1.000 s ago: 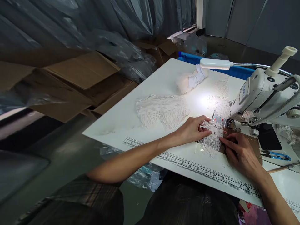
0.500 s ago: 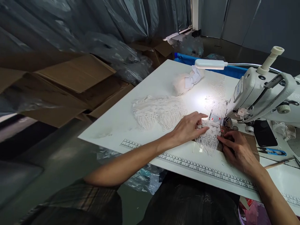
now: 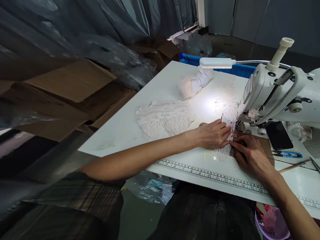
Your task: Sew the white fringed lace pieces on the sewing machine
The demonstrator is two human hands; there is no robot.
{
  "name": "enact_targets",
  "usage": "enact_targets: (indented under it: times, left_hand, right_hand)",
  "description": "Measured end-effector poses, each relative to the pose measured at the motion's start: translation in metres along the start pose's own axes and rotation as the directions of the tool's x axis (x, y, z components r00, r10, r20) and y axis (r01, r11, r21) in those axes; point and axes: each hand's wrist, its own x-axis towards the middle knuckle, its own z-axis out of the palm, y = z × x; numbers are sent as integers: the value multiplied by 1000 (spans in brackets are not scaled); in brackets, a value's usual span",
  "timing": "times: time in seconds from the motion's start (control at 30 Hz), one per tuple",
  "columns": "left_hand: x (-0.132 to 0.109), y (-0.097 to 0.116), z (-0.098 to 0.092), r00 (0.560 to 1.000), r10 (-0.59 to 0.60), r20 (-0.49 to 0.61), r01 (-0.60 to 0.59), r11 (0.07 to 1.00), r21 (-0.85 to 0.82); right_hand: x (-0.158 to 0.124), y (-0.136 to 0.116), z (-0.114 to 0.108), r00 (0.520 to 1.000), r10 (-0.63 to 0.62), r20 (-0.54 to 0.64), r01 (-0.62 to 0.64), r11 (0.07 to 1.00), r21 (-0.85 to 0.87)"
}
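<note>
My left hand (image 3: 216, 134) is closed on a white lace piece (image 3: 221, 154), knuckles up and fingers bent beside the needle area. The hand covers most of that lace; its fringed lower end shows below. From the other side my right hand (image 3: 253, 158) grips the lace's right edge with its fingertips, close to the left fingertips. Both hands rest low in front of the white sewing machine (image 3: 275, 93). Behind the needle lies more lace (image 3: 227, 108), under bright light. A pile of white lace pieces (image 3: 162, 116) lies left of my left hand.
A lamp (image 3: 216, 63) hangs over the white table (image 3: 120, 140). A bundle (image 3: 196, 83) lies at the back. Right of my right hand are a phone (image 3: 278, 135), blue thread snips (image 3: 287, 154) and a brown-handled tool (image 3: 295, 165). Cardboard boxes (image 3: 72, 80) stand left.
My left hand has moved right, closer to my right hand, and its spread fingers have closed on the lace. My right hand stays at the lace edge. The whole view has shifted slightly.
</note>
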Motion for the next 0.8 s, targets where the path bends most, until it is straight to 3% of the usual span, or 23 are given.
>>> enact_targets:
  times: [0.13, 0.43, 0.8]
  left_hand:
    - [2, -1, 0, 999, -50, 0, 50, 998, -43]
    - [3, -11, 9, 987, -148, -57, 124, 945, -303]
    - [2, -3, 15, 974, -224, -27, 203, 921, -332]
  right_hand:
    - [0, 1, 2, 1000, -5, -15, 5, 1000, -21]
    - [0, 4, 9, 997, 13, -81, -15, 999, -30]
    - [3, 2, 5, 994, 6, -106, -6, 1000, -2]
